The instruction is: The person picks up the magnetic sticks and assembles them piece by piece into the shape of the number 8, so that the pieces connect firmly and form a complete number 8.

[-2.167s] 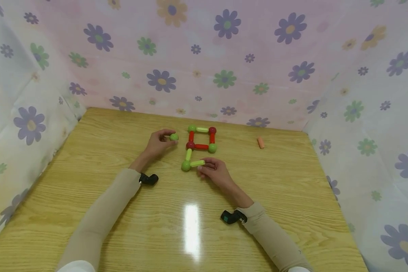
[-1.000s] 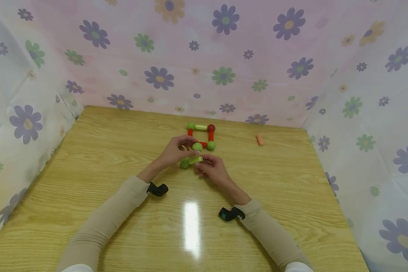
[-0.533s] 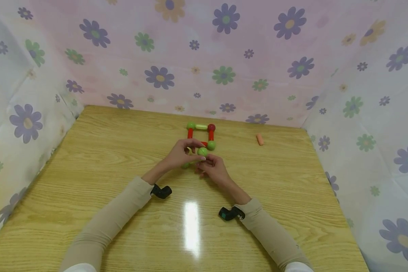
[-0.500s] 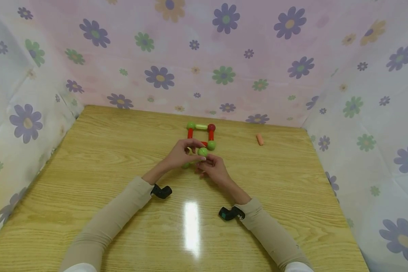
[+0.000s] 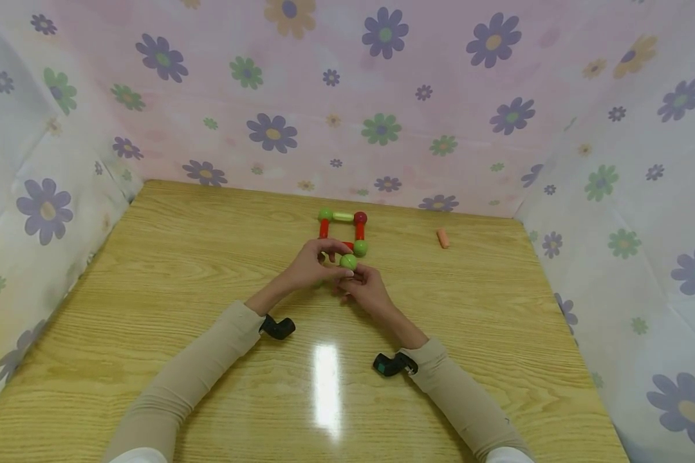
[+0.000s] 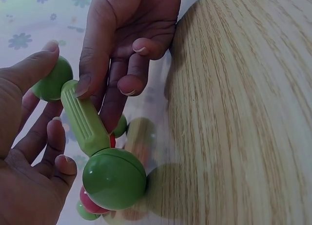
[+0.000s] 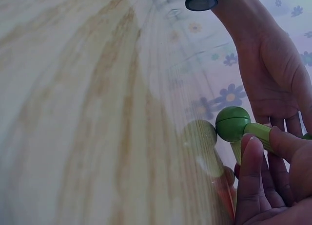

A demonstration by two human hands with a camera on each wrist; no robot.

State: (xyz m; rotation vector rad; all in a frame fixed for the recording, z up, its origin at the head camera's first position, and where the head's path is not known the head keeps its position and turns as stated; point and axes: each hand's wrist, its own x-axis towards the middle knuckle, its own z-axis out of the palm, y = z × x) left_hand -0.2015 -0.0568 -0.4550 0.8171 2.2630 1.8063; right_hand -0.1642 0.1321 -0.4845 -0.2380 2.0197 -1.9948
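In the head view my left hand (image 5: 313,265) pinches a green ball (image 5: 348,262) between thumb and fingers. My right hand (image 5: 372,292) is close beside it, gripping a light green toy building rod (image 6: 85,118) that shows well in the left wrist view. The held ball meets one end of that rod; a second green ball (image 6: 114,178) joins its other end, low over the table. Behind the hands lies a square of rods and balls, with a light green rod (image 5: 343,217), red rods and a dark red ball (image 5: 360,218). My left hand hides its near left corner in the head view.
One loose orange rod (image 5: 443,238) lies on the wooden table (image 5: 208,218) to the right of the square. Flowered cloth (image 5: 347,96) stands around the back and sides. A black wrist camera (image 5: 278,328) sits on the left sleeve, another (image 5: 390,364) on the right.
My left hand has carried the green ball rightward, from left of the square to the rod's end by my right hand. My right hand has stayed nearly in place.
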